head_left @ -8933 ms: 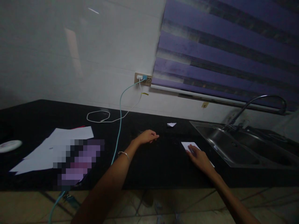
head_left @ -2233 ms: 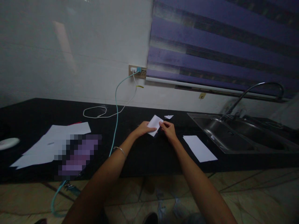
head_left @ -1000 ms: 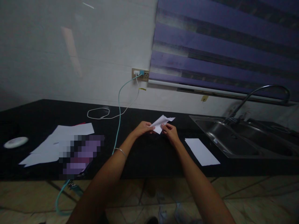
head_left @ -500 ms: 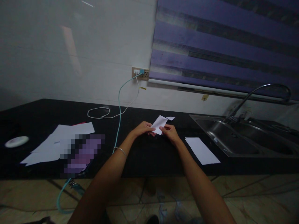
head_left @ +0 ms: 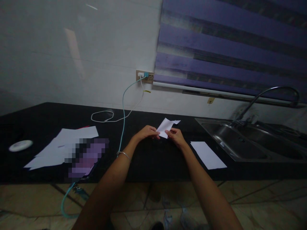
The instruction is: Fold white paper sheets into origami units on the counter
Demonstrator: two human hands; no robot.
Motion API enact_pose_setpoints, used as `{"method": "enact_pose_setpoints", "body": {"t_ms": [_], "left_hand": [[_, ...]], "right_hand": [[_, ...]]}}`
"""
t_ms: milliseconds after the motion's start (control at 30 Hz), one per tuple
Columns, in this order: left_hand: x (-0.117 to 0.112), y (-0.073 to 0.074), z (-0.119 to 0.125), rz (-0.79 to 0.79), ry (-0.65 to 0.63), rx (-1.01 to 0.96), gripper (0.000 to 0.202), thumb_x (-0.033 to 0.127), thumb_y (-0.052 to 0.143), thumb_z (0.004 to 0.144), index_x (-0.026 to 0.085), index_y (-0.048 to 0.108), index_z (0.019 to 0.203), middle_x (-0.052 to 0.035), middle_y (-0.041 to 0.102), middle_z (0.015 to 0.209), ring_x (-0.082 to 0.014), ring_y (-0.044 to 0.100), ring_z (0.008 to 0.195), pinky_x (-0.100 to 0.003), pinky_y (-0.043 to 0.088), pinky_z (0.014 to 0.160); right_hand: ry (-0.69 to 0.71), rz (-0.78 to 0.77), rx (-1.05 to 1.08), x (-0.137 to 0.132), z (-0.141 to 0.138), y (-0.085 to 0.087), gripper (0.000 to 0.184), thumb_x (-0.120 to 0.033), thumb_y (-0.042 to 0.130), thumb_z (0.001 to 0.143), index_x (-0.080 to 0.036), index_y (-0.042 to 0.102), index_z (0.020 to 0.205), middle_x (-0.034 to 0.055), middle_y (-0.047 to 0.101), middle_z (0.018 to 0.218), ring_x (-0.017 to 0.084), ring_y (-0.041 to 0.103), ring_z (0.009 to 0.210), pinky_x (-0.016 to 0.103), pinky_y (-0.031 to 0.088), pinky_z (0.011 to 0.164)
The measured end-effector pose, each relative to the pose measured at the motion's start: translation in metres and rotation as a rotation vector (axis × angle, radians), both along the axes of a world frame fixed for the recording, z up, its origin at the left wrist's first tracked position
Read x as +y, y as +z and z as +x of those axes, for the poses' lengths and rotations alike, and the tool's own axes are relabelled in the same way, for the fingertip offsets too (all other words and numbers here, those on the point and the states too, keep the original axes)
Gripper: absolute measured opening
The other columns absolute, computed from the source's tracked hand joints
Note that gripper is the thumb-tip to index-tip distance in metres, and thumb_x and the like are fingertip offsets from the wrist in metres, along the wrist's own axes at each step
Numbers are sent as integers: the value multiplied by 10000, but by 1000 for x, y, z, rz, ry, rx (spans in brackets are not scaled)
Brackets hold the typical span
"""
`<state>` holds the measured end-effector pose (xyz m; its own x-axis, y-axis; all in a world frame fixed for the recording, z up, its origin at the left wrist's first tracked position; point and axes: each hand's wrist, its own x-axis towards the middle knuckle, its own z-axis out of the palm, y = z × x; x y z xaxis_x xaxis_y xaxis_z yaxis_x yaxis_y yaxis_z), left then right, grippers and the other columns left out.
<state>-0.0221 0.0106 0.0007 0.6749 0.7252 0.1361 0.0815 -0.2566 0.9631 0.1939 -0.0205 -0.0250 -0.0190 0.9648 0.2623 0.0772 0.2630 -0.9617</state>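
Observation:
A small creased piece of white paper (head_left: pixel 165 126) is held above the black countertop (head_left: pixel 153 159), roughly in the middle of the view. My left hand (head_left: pixel 147 132) pinches its left edge, thumb on top. On its lower right side, my right hand (head_left: pixel 176 136) grips it between thumb and fingers. Just behind the paper, a small white paper piece (head_left: pixel 177 122) shows; whether the two are joined I cannot tell. To the right of my right forearm lies a flat white paper strip (head_left: pixel 208 155).
Several white sheets (head_left: pixel 54 147) overlap at the left, beside a blurred-out purple object (head_left: pixel 90 158) and a round white item (head_left: pixel 20 145). A teal cable (head_left: pixel 123 108) and a white cable (head_left: pixel 102 121) run from the wall socket (head_left: pixel 144 76). A steel sink (head_left: pixel 230 140) is at right.
The held paper tilts slightly and its crease shows more. Both hands keep their grip in nearly the same place. The whole view has shifted a little.

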Motion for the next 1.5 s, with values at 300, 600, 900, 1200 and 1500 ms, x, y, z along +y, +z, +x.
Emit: {"method": "enact_pose_setpoints", "body": {"t_ms": [300, 600, 900, 1200, 1500], "left_hand": [[6, -7, 1, -44, -63, 5, 369, 423, 653, 778, 65, 677, 862, -140, 719, 792, -145, 657, 656, -222, 446, 609], [-6, 4, 4, -38, 29, -1, 344, 418, 663, 767, 82, 700, 833, -79, 697, 744, -113, 576, 595, -211, 393, 555], [-2, -5, 7, -115, 22, -119, 370, 365, 736, 713, 61, 699, 921, -109, 698, 789, -135, 607, 650, -234, 433, 617], [-2, -7, 7, -130, -11, -82, 354, 379, 741, 704, 61, 706, 857, -108, 697, 775, -132, 606, 649, -226, 433, 614], [-6, -2, 7, -120, 4, -51, 398, 431, 752, 662, 66, 703, 812, -93, 684, 743, -129, 587, 631, -219, 415, 587]], "right_hand": [[-8, -11, -63, -1, -2, 0, 405, -512, 716, 656, -133, 703, 799, 47, 663, 678, 140, 537, 557, 253, 397, 521], [-76, 72, -114, -5, -3, 5, 418, -557, 669, 684, -154, 609, 594, -19, 493, 501, 102, 417, 482, 234, 314, 469], [-54, 83, -102, -5, -6, 5, 382, -526, 677, 690, -152, 698, 761, 8, 601, 621, 127, 492, 549, 250, 360, 522], [-156, 142, -98, -4, -4, 9, 372, -521, 674, 699, -156, 710, 767, 29, 617, 634, 147, 513, 573, 266, 397, 541], [-178, 140, -127, -5, -4, 11, 376, -526, 675, 694, -157, 714, 758, 24, 623, 620, 148, 519, 565, 272, 394, 546]]}}
